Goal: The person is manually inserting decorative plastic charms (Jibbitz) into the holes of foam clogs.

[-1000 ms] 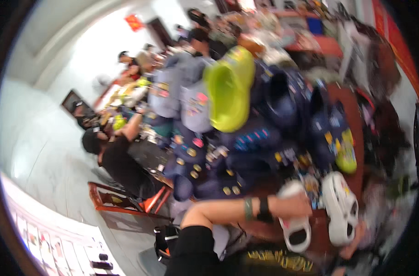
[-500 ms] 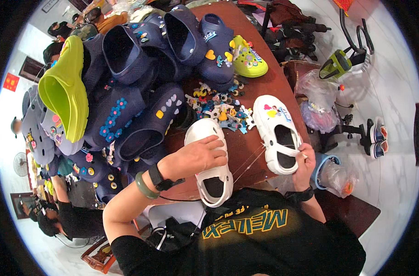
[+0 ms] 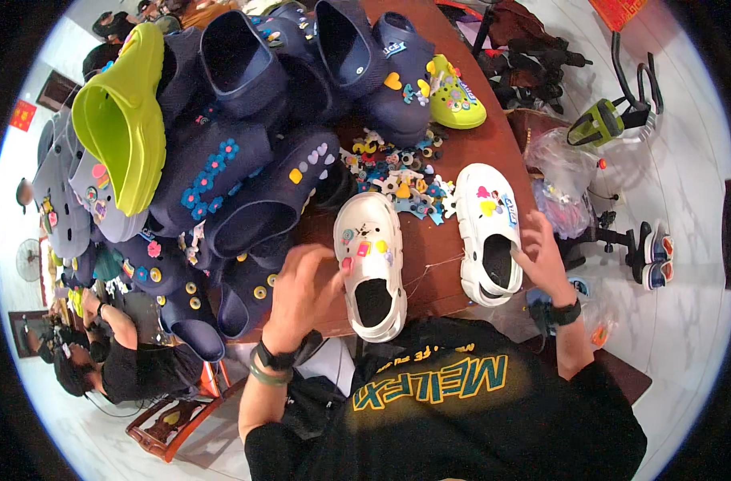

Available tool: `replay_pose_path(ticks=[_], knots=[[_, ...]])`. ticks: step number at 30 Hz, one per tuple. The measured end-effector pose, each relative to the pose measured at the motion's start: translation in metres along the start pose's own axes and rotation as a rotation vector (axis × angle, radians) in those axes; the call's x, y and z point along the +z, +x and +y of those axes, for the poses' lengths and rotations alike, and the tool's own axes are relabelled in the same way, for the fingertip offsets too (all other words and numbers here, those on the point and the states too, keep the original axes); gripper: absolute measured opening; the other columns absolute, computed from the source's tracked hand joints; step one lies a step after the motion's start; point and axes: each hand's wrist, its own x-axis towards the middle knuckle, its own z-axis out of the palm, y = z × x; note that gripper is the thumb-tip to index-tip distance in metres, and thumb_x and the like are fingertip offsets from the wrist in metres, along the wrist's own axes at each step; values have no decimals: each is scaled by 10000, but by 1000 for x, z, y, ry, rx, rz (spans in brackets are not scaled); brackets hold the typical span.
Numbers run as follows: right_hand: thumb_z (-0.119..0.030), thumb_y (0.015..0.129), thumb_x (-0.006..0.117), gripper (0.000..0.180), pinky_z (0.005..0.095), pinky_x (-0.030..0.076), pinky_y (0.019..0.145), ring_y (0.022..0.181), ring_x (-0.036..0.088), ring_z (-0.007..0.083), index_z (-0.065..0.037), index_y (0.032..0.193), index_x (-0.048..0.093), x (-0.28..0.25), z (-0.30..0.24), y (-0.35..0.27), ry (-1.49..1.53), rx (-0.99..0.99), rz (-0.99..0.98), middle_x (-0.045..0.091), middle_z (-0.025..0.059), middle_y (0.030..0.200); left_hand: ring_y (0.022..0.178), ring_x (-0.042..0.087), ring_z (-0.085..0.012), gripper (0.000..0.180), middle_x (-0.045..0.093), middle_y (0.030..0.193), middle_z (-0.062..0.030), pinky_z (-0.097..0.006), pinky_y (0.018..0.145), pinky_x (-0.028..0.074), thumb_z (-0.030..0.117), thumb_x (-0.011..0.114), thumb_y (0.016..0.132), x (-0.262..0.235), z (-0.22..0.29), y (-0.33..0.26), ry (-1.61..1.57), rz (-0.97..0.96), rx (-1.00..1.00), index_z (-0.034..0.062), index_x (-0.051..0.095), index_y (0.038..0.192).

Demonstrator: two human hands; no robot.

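Note:
Two white clogs lie side by side at the table's near edge. Colourful charms dot the upper of the left white clog (image 3: 367,215), and its dark insole shows at the heel. Pink, yellow and blue charms sit on the right white clog (image 3: 479,180). Thin clear threads stretch between the two. My left hand (image 3: 305,284) is beside the left clog, fingers apart and curved, with nothing visible in it. Along the outer side of the right clog, my right hand (image 3: 544,255) is open, its thumb close to the rim; I cannot tell whether it touches.
Loose charms (image 3: 397,180) form a pile beyond the white clogs on the brown table (image 3: 494,144). Navy clogs (image 3: 253,224) are heaped at the left, with a lime clog (image 3: 141,120) on top. A smaller lime clog (image 3: 453,100) lies farther back. Another person (image 3: 125,337) works at left.
My left hand has come off the left clog's upper and moved left, uncovering its charms. My right hand has let go of the right clog's heel area and opened beside it.

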Motion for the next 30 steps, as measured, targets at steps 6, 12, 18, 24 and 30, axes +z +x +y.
replay_pose_path(ticks=[6,12,18,24,30], knots=[[-47,818,492,546,533,454,743,831,584,496,14,1332,316,7,19,33,-505,-103,-211,596,337,884,901,613,-474,874,607,999,-325,-512,748,508,417,706,755,10,34,-8,-82,-392,-543,6,244,1373],[15,842,404,553,371,410,966,1145,546,376,6,1387,310,12,-31,17,-247,-108,-256,537,272,1220,994,556,-515,801,564,1074,-364,-526,838,467,247,561,848,53,9,-19,-333,-319,-693,57,56,1440],[10,836,453,651,433,457,896,1098,560,418,-31,1427,183,60,-55,20,-156,-180,-264,554,283,1174,1156,511,-452,620,515,1240,-311,-448,990,400,91,469,864,45,6,-15,-391,-289,-673,17,195,1416],[-63,845,483,767,474,360,1022,1178,408,553,15,1440,6,102,-29,-24,-394,-319,-240,11,384,1449,761,649,-440,737,639,842,-293,-497,651,527,166,528,870,52,-8,-13,-210,-189,-379,66,97,1459],[-247,901,560,596,431,416,969,1152,482,472,-42,1385,277,60,-53,-10,-218,-129,-409,220,287,1449,664,638,-426,743,639,762,-268,-505,573,506,129,546,829,61,-17,-23,-91,-128,-398,49,162,1461]])
